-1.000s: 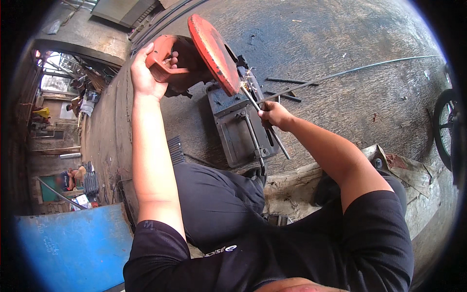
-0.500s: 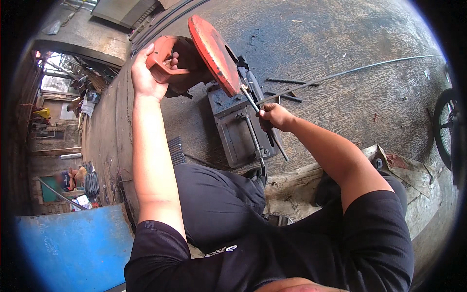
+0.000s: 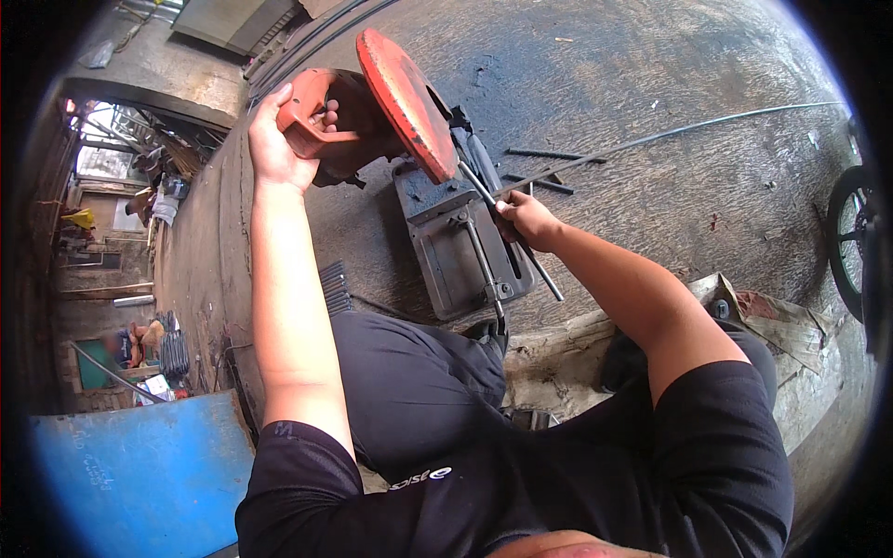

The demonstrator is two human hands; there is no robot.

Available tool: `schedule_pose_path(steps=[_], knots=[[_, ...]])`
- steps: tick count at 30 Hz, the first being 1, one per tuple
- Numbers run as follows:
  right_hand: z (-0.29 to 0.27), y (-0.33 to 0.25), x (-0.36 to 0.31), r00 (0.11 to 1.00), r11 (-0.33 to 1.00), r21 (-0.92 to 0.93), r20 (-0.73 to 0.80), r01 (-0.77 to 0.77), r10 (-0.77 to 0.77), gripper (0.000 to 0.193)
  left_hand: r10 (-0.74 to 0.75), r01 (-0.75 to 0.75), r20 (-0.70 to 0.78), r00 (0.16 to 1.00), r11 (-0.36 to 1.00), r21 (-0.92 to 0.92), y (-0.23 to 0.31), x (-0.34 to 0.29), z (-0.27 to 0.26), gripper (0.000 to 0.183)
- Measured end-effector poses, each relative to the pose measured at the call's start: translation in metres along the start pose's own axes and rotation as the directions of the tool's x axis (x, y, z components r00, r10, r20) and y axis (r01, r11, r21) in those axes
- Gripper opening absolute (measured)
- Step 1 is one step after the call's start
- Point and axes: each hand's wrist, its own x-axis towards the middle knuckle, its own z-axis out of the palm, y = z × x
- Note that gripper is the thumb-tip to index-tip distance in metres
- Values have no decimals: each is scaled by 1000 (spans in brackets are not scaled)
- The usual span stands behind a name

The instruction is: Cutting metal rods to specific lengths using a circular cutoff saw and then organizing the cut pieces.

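gripping chop-saw handle (image 3: 299,113) in upper left, left hand (image 3: 279,153) curls fingers around it, probably for control; right hand (image 3: 527,220), centre, pinches metal rod (image 3: 480,189), upper end just beside orange-red blade guard (image 3: 405,102), likely to steady rod.

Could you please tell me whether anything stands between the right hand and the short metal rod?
Nothing visible does: the right hand is closed around the short metal rod, whose upper end shows right beside the cut-off saw's red blade guard.
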Motion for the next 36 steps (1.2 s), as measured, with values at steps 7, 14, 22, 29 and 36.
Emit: schedule_pose_path(steps=[7,14,22,29,36], knots=[[6,-5,-4,998,988,-141,23,61,-58,19,-3,3,6,1000,1000,2,-1,1,-1,53],[0,-12,-6,998,976,-214,58,46,-34,20,10,-9,-12,1000,1000,8,0,0,0,53],[-3,-11,-2,990,987,-160,132,-22,43,24,5,-5,5,1000,1000,-10,-1,0,1,50],[3,-6,-8,984,992,-96,149,-84,98,28,-5,5,1,1000,1000,14,1,1,-1,52],[4,1,-2,967,984,40,197,-174,163,28,-13,13,-1,1000,1000,-27,0,-1,2,50]])
